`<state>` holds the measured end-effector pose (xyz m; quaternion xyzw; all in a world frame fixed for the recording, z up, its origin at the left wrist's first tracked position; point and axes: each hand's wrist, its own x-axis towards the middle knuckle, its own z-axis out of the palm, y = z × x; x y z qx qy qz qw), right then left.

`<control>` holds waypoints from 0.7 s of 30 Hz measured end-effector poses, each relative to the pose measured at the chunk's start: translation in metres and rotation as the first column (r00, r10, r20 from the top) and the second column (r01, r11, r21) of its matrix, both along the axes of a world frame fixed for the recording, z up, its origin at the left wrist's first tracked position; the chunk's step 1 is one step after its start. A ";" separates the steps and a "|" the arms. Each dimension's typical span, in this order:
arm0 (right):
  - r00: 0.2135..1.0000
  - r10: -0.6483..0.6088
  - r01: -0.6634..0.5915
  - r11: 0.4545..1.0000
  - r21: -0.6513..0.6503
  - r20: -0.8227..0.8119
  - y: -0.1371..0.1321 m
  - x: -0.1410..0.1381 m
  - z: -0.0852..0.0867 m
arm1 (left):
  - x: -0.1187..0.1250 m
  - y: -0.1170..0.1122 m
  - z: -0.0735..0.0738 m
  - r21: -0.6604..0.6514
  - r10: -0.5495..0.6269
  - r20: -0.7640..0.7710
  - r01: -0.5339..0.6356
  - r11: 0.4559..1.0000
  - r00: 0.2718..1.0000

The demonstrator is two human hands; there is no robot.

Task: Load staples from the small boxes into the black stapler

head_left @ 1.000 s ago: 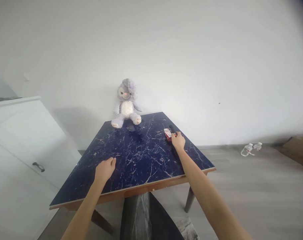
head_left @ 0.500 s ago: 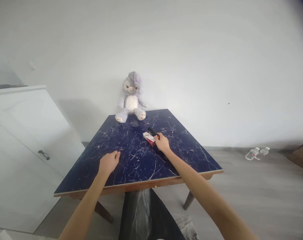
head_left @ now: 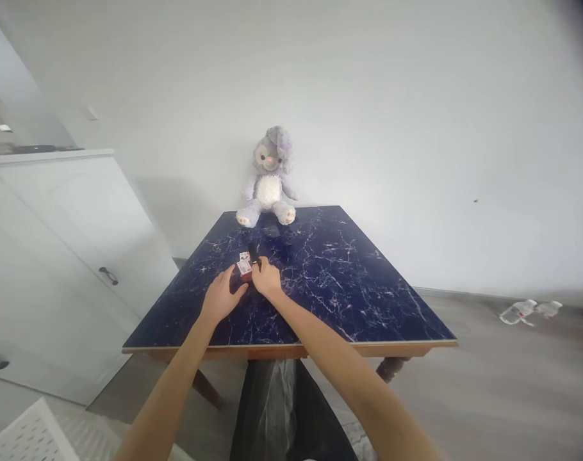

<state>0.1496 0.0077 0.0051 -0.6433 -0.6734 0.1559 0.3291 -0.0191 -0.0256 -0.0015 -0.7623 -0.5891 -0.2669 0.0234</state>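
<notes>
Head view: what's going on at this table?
A person works at a dark blue marble table. Both hands meet at a small red-and-white box on it: the left hand from the left, the right hand from the right, with a black object right by the box. Whether either hand grips is unclear. A plush toy sits at the far edge against the wall. A white cabinet is on the left, and bottles lie on the floor.
</notes>
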 end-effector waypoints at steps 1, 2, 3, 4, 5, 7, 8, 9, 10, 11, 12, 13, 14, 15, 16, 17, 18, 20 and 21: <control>0.999 0.031 -0.032 0.999 0.024 0.027 -0.002 -0.005 -0.001 | -0.002 0.002 -0.001 0.001 -0.010 0.020 0.010 1.000 1.000; 0.996 0.067 -0.070 0.996 0.052 0.062 -0.004 -0.009 -0.002 | -0.004 0.004 -0.003 -0.002 -0.018 0.042 0.018 1.000 0.999; 0.989 0.106 -0.114 0.990 0.078 0.101 -0.006 -0.011 -0.003 | -0.007 0.006 -0.004 -0.014 -0.022 0.069 0.023 1.000 0.997; 0.981 0.141 -0.155 0.983 0.098 0.137 -0.008 -0.011 -0.004 | -0.010 0.009 -0.005 -0.029 -0.022 0.099 0.025 0.999 0.995; 0.971 0.169 -0.188 0.976 0.108 0.168 -0.010 -0.011 -0.005 | -0.013 0.013 -0.006 -0.047 -0.023 0.126 0.030 0.998 0.992; 0.957 0.202 -0.228 0.968 0.107 0.209 -0.013 -0.010 -0.007 | -0.021 0.021 -0.008 -0.067 -0.043 0.149 0.054 0.996 0.988; 0.950 0.215 -0.244 0.963 0.111 0.226 -0.014 -0.009 -0.008 | -0.025 0.026 -0.009 -0.064 -0.063 0.142 0.073 0.995 0.988; 0.942 0.227 -0.264 0.957 0.124 0.248 -0.016 -0.009 -0.009 | -0.028 0.031 -0.009 -0.054 -0.079 0.129 0.086 0.995 0.989; 0.930 0.246 -0.292 0.946 0.142 0.274 -0.017 -0.010 -0.010 | -0.032 0.036 -0.010 -0.046 -0.082 0.119 0.088 0.995 0.989; 0.914 0.272 -0.329 0.931 0.157 0.303 -0.018 -0.011 -0.011 | -0.035 0.041 -0.010 -0.043 -0.073 0.123 0.078 0.996 0.990; 0.896 0.300 -0.367 0.915 0.167 0.327 -0.020 -0.012 -0.012 | -0.038 0.045 -0.010 -0.045 -0.051 0.146 0.058 0.997 0.988; 0.881 0.328 -0.400 0.902 0.165 0.342 -0.021 -0.012 -0.013 | -0.041 0.049 -0.010 -0.055 -0.026 0.186 0.037 0.998 0.982; 0.869 0.354 -0.425 0.892 0.154 0.347 -0.021 -0.013 -0.014 | -0.043 0.051 -0.010 -0.072 -0.005 0.242 0.023 0.997 0.970; 0.861 0.378 -0.444 0.885 0.139 0.342 -0.022 -0.013 -0.014 | -0.045 0.052 -0.010 -0.091 0.008 0.311 0.022 0.996 0.950; 0.855 0.397 -0.456 0.881 0.123 0.333 -0.022 -0.012 -0.013 | -0.046 0.052 -0.010 -0.108 0.016 0.387 0.029 0.994 0.922; 0.851 0.412 -0.466 0.878 0.109 0.324 -0.023 -0.012 -0.013 | -0.046 0.051 -0.010 -0.122 0.019 0.460 0.042 0.992 0.888; 0.846 0.427 -0.477 0.874 0.094 0.319 -0.022 -0.011 -0.013 | -0.046 0.049 -0.009 -0.132 0.018 0.518 0.059 0.990 0.855; 0.830 0.459 -0.501 0.863 0.061 0.317 -0.022 -0.011 -0.012 | -0.045 0.044 -0.008 -0.132 0.002 0.566 0.088 0.987 0.824; 0.822 0.472 -0.510 0.859 0.042 0.319 -0.021 -0.010 -0.012 | -0.043 0.041 -0.007 -0.118 -0.017 0.547 0.097 0.988 0.837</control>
